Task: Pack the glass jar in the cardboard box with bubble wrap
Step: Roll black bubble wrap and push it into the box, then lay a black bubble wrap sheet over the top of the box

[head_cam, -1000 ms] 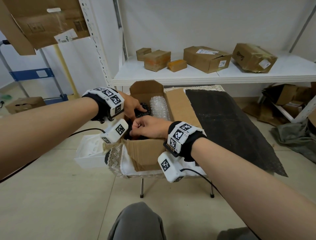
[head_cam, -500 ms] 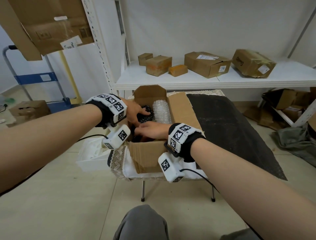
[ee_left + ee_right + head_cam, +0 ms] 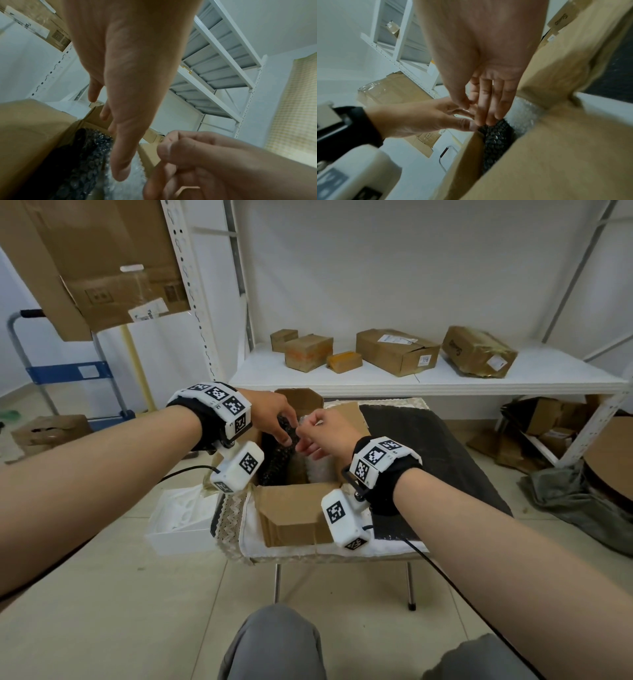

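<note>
From the head view, the open cardboard box (image 3: pixel 291 508) sits at frame centre on the cloth-covered counter (image 3: pixel 284 549), its near flap folded out toward the counter's front edge and its far flap standing up just under the white shelf (image 3: pixel 411 378). Inside, black bubble wrap (image 3: pixel 274 463) fills the left half and clear bubble wrap (image 3: pixel 318 470) the right; the glass jar itself cannot be made out. The left hand (image 3: pixel 274 416) reaches in from the left with fingers extended onto the top of the black wrap. The right hand (image 3: pixel 322 429) hangs over the box's middle, thumb and forefinger pinched together; what they pinch cannot be told. A black mat (image 3: pixel 428 467) covers the counter right of the box, and a white tray (image 3: pixel 181 525) lies on the floor at lower left. In the left wrist view, the left hand (image 3: pixel 123 94) points down with straight, narrowly spread fingers over the black wrap (image 3: pixel 82 169) beside the box's left wall (image 3: pixel 34 128); the right hand (image 3: pixel 197 155) is curled at lower right. In the right wrist view, the right hand's (image 3: pixel 484 81) fingertips (image 3: pixel 489 120) touch the black wrap (image 3: pixel 494 138) just above the box rim (image 3: pixel 522 155), and the left hand (image 3: pixel 423 119) comes in from the left, touching them.
</note>
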`<state>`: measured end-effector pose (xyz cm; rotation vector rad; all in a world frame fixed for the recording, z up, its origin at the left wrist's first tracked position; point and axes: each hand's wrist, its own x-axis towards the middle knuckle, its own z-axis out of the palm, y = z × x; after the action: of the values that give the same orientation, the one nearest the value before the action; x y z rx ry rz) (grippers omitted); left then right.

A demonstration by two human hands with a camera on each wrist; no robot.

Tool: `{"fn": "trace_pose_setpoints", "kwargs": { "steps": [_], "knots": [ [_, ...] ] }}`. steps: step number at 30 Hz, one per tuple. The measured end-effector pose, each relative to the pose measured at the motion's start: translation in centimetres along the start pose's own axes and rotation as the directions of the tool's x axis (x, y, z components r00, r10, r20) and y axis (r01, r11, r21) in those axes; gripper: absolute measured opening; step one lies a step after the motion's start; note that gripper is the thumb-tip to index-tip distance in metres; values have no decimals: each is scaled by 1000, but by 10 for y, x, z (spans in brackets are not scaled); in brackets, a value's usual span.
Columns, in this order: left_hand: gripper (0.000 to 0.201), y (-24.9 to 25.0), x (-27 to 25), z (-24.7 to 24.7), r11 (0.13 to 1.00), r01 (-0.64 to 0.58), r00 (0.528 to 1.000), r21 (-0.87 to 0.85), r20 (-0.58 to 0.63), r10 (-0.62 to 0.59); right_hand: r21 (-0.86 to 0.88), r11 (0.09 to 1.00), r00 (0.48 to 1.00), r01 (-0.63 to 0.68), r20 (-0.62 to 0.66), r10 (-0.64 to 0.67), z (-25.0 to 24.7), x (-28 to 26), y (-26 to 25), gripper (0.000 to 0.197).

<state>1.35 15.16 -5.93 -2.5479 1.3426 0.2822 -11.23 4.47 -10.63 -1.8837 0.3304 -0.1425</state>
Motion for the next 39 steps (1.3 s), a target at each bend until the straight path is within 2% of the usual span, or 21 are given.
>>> {"fn": "trace_pose_setpoints", "kwargs": {
  "steps": [3,8,16,22,24,26,28,31,35,39],
  "knots": [
    [49,18,-3,-7,999,-34,999,-26,-20,33,-23,1000,992,19,-128,-22,-20,-9,0,14],
    [45,63,1,-22,991,-128,990,-42,-62,125,-1,999,953,-32,-302,31,-59,-19,16,17],
    [36,158,24,-34,962,-261,960,-81,-130,249,-33,990,877,-140,-467,109,-124,-51,53,21],
    [29,219,46,-11,953,-283,958,-105,-83,275,-8,965,816,-261,-536,216,-152,-74,99,29],
    [29,235,53,1,958,-267,962,-107,-87,259,38,948,807,-315,-516,289,-157,-76,115,34],
    [28,248,58,13,955,-269,962,-127,-81,260,35,918,818,-395,-440,369,-160,-79,127,39],
    [30,259,62,24,951,-265,964,-156,-37,262,-50,883,838,-467,-342,424,-162,-84,135,50],
    [36,267,67,39,954,-230,971,-190,17,238,-139,855,858,-500,-211,468,-159,-91,144,59],
    [53,267,73,63,973,-162,982,-167,74,176,-213,793,820,-571,-112,561,-160,-92,159,70],
    [78,263,75,86,976,-167,975,-138,123,184,-278,773,810,-570,-36,585,-163,-95,151,69]
  ]
}}
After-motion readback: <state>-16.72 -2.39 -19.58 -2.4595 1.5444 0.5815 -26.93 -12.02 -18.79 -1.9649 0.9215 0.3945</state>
